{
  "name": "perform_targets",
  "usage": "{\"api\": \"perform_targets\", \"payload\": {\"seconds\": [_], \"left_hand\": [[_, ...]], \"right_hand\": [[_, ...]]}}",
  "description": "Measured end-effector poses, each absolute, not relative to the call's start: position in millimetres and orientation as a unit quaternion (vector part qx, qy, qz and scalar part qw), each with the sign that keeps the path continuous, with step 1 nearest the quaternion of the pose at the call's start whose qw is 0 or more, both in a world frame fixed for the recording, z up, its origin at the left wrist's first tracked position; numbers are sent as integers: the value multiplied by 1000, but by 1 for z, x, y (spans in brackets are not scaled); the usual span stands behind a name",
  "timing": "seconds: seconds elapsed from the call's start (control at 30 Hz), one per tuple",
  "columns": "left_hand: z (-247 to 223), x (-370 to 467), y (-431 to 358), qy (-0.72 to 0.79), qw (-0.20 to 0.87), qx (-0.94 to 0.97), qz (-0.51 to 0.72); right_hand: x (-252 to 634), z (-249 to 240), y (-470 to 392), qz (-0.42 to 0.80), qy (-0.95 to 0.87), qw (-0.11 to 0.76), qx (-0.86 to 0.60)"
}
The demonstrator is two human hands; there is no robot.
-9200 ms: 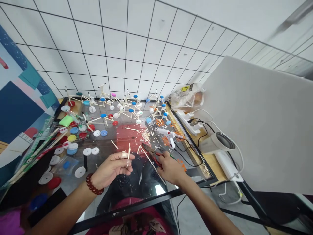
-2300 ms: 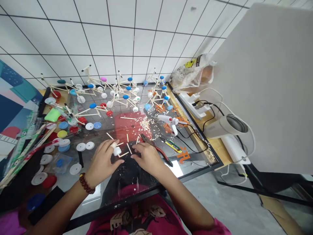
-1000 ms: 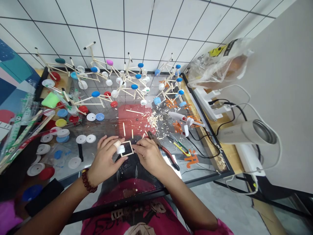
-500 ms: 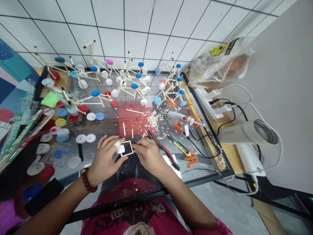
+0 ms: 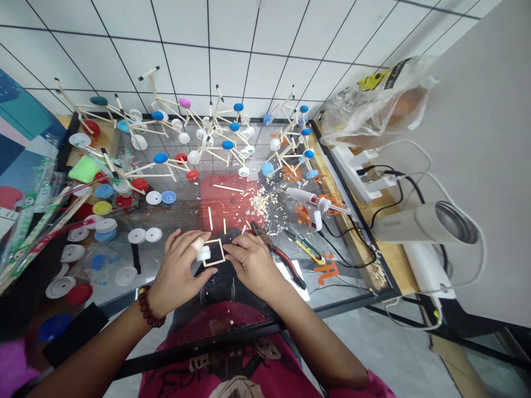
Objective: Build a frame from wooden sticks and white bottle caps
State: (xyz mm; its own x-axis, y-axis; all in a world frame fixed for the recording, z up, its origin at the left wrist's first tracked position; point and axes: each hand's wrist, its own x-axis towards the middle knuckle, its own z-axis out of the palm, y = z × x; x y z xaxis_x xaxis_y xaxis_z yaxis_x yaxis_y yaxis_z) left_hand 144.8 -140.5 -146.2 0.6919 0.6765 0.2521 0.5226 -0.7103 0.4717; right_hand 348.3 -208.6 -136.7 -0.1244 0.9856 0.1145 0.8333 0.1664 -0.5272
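Note:
A small four-sided frame of pale wooden sticks (image 5: 219,261) is between my hands near the table's front edge. My left hand (image 5: 185,261) spans its left side, with the thumb at the lower stick and the fingers curled over the top. A white bottle cap (image 5: 203,253) sits at that side, under my fingers. My right hand (image 5: 249,260) pinches the frame's right stick between thumb and fingers; the fingertips partly hide it. Just beyond, loose cut sticks (image 5: 210,218) lie on the glass. Pliers (image 5: 279,253) with dark red handles rest beside my right hand.
Several little stick bicycles with bottle-cap wheels (image 5: 227,145) stand along the back. Wood shavings (image 5: 261,202) lie mid-table, near a white glue gun (image 5: 305,198) and a yellow cutter (image 5: 305,251). Loose caps (image 5: 143,235) cover the left. A power strip (image 5: 354,171) and grey cup (image 5: 423,224) are right.
Both hands and the stick frame stay nearly in place. The whole view has shifted very slightly; nothing has been picked up or let go.

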Motion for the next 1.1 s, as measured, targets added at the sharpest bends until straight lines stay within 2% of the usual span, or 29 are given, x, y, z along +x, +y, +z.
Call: {"api": "perform_targets", "payload": {"seconds": [0.23, 0.4, 0.5, 0.57, 0.63, 0.73, 0.83, 0.9, 0.97, 1.1], "left_hand": [[-145, 145, -142, 338, 178, 901, 207], [-145, 146, -142, 330, 173, 902, 219], [-135, 144, -143, 318, 170, 893, 269], [-125, 142, -147, 327, 192, 865, 328], [-113, 143, -155, 374, 267, 804, 377], [-100, 150, -176, 455, 498, 646, 358], [-94, 163, -197, 444, 690, 466, 331], [-94, 170, -207, 443, 729, 375, 363], [-96, 171, -212, 445, 739, 326, 386], [-103, 166, -215, 445, 763, 328, 335]], "right_hand": [[348, -136, -211, 143, -721, 231, -638], [338, -129, -202, 121, -694, 170, -689], [335, -124, -193, 117, -682, 139, -708], [336, -118, -192, 128, -659, 162, -723], [334, -108, -196, 162, -632, 251, -715], [325, -86, -214, 241, -605, 412, -637], [315, -72, -239, 237, -612, 470, -590], [318, -73, -256, 227, -639, 449, -581], [334, -85, -273, 199, -649, 393, -620], [384, -123, -297, 14, -596, 232, -768]]}}
